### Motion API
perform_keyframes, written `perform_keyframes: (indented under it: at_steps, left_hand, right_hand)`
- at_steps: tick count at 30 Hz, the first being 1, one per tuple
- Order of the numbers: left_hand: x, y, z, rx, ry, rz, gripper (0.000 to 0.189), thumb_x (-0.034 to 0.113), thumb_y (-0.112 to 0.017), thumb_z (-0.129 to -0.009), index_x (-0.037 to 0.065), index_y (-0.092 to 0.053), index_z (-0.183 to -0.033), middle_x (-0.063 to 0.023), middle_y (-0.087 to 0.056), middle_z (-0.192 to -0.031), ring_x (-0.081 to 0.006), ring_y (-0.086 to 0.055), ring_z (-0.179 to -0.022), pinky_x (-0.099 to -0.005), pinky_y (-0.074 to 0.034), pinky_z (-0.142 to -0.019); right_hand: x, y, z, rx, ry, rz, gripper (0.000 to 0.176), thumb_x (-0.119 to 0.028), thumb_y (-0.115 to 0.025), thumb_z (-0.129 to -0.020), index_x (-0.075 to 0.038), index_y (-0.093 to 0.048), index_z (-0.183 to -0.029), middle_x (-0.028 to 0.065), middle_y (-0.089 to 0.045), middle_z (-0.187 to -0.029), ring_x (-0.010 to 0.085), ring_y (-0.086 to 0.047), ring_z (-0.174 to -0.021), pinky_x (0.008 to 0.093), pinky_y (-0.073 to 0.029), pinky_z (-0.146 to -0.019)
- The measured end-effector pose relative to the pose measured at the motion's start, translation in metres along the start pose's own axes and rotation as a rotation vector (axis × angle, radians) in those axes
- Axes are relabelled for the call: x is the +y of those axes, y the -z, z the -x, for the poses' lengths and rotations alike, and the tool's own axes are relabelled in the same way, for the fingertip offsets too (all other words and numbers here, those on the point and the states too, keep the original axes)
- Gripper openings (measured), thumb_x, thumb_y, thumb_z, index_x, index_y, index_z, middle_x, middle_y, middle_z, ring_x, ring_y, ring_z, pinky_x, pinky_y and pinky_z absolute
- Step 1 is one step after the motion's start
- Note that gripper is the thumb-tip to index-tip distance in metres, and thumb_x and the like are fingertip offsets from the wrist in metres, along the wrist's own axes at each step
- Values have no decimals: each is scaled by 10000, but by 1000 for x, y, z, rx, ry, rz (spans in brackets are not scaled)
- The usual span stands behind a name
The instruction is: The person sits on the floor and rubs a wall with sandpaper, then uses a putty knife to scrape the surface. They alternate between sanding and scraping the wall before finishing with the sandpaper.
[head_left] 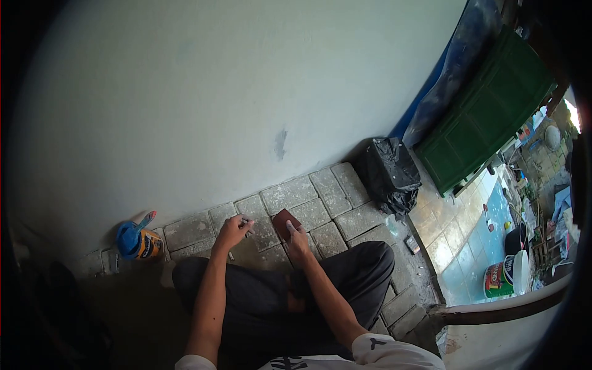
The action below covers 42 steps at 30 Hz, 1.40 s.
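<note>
My right hand [300, 244] holds a reddish-brown piece of sandpaper [284, 223], thumb on top, above the paving blocks. My left hand [232, 233] is closed a short way to the left, its fingers drawn together near a small greyish shape. What it grips, if anything, is too small to make out. Both hands are over the dusty grey paving blocks [285, 194] in front of my crossed legs. Ahead rises a pale wall [185, 105] with a darker grey patch [280, 145] low on it.
A blue-smeared paint can [150, 245] with a brush [148, 219] stands at left by the wall. To the right are a black plastic-wrapped bundle [394, 172], a leaning green door panel [487, 111], a cigarette-pack-like box [412, 245] and a paint bucket [497, 279] on the tiles.
</note>
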State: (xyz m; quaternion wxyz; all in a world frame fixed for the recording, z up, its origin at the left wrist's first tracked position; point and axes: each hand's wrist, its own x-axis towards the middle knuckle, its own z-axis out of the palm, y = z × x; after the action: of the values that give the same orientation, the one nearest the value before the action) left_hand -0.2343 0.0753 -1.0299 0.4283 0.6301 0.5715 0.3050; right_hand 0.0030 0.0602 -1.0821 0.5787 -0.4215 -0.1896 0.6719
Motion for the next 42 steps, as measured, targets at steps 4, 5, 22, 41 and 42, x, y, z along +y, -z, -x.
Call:
perform_keyframes:
  at_steps: [4, 5, 22, 41, 42]
  left_hand:
    - [-4, -6, -5, -66, 30, -28, 320, 297, -675, -1006, -17, -699, -1063, -87, -768, -843, -134, -666, -672, -318, -505, -635]
    - [-11, -2, -11, -38, 12, -60, 320, 297, -673, -1007, -17, -700, -1063, -82, -767, -831, -127, -649, -654, -319, -497, -622]
    - [-33, -11, -23, -30, -190, 18, 262, 214, -621, -972, -32, -690, -1031, -165, -749, -821, -169, -654, -658, -333, -512, -638]
    - [-5, -7, -21, -103, 21, 37, 397, 312, -543, -1040, -54, -650, -930, -119, -698, -718, -164, -625, -583, -356, -499, -574]
    - [4, -6, -18, -103, 20, 33, 397, 312, -543, -1040, -54, -650, -930, -119, -698, -718, -164, -625, -583, -356, -499, -574]
  right_hand:
    - [-7, -6, -47, 263, 133, 119, 374, -122, -557, -1050, 98, -518, -1350, 171, -645, -1272, 260, -628, -1158, 366, -492, -995]
    - [-16, -23, -60, 296, 199, 124, 366, -117, -538, -1053, 97, -525, -1350, 174, -646, -1271, 267, -622, -1166, 368, -485, -1000]
    - [-94, -247, -72, 241, 1191, 844, 709, 128, -442, -916, 25, -251, -1591, 308, -179, -1651, 464, -136, -1543, 493, -158, -1262]
    - [-59, -206, -107, 322, 1139, 809, 476, -77, -447, -1068, 124, -367, -1491, 359, -260, -1597, 469, -187, -1526, 480, -235, -1240]
    - [-42, -191, -118, 371, 1049, 803, 489, -92, -440, -1072, 138, -351, -1494, 362, -276, -1589, 480, -217, -1516, 476, -239, -1240]
